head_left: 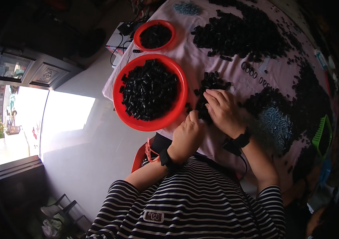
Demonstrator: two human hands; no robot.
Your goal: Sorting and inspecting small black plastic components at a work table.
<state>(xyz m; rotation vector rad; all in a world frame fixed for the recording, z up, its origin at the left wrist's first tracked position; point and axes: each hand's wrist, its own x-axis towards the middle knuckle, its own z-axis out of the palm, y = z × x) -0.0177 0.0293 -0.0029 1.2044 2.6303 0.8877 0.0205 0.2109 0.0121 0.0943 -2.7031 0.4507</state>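
Observation:
My left hand (186,137) is closed, its thumb and fingertips pinched together at the near edge of a small heap of black plastic pieces (214,81). Whatever lies in the pinch is too small and hidden to make out. Over the right side of that heap, my right hand (226,113) has its fingers bent and apart, tips at the pieces; its palm side is hidden. Just left of both hands stands a large red basin (118,113) filled with similar black pieces (149,89). Each wrist wears a black band.
Pink cloth (221,137) covers the table. A smaller red bowl (138,43) holds dark bits. Large black heaps (241,34) spread at the far side and right. Blue-grey small parts (276,125) lie right, near a green basket (322,133). Another person's arm (297,191) shows lower right.

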